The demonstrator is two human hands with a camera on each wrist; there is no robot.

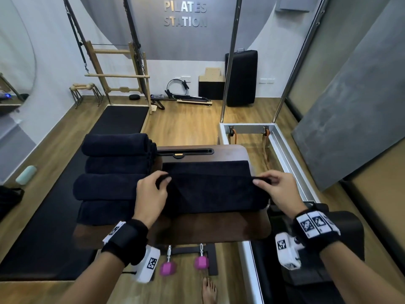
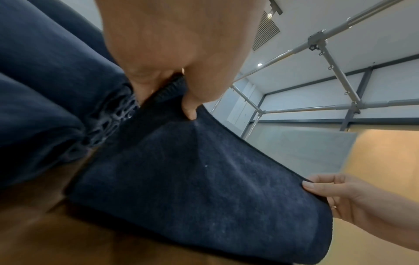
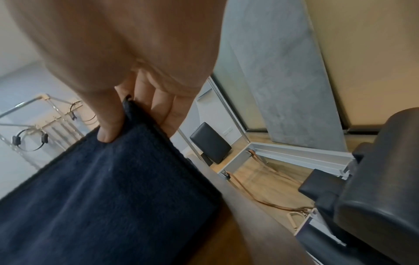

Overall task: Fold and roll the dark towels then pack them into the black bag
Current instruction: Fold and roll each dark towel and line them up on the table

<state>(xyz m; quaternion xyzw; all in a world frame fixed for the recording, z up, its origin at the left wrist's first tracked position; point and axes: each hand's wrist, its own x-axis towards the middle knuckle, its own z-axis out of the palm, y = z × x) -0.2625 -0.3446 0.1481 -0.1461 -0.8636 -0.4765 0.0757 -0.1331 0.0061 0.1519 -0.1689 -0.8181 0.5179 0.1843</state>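
Dark navy terry cloth fills the middle of the scene: one dark towel (image 1: 210, 187) lies partly folded across a brown wooden counter (image 1: 210, 229) in a Pilates studio. The person's left hand (image 1: 151, 194) pinches the towel's near-left corner between thumb and fingers, and the right hand (image 1: 278, 189) pinches the near-right corner the same way, so each grip is closed on cloth and the edge between them is lifted off the counter, while the far part of the towel lies flat. The wrist views confirm both pinches, thumb on one face and fingers behind. Just to the left, touching the working towel's side, four rolled towels (image 1: 114, 178) lie in a row, one behind the other, partly overhanging the counter's left edge. These look finished as rolls, which suggests the folding and rolling is well along, with this towel in the fold stage and not yet rolled. Packing appears not to have begun: a dark shape at the far left edge of the head view may be the black bag (image 1: 9, 200), on the floor well apart from the counter, but it is too cropped to be sure. No towel is seen inside it. What seems left is to finish this fold, roll it, then carry all the rolls to the bag. Pink dumbbells (image 1: 184, 264) sit on the floor below the counter.
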